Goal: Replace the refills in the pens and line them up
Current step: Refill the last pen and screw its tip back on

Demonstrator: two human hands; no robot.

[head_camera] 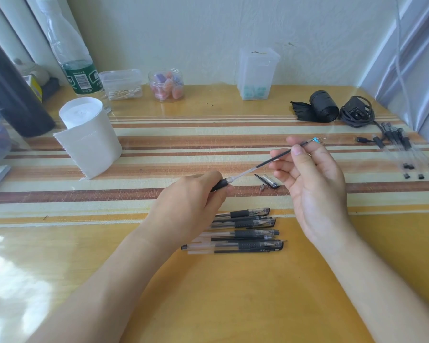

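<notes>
My left hand grips the black rubber grip of a pen barrel above the table. A thin refill sticks out of the barrel toward the upper right. My right hand pinches the refill's far part between thumb and fingers. On the table between my hands lie the pen's cap and a small metal tip. Below my hands, several black gel pens lie side by side in a row. More clear pen parts and small black end caps lie at the far right.
A tissue roll stands at the left, behind it a plastic bottle. Along the wall stand a cotton-swab box, a jar of erasers and a clear box. A black roll and a coiled cable lie at the right.
</notes>
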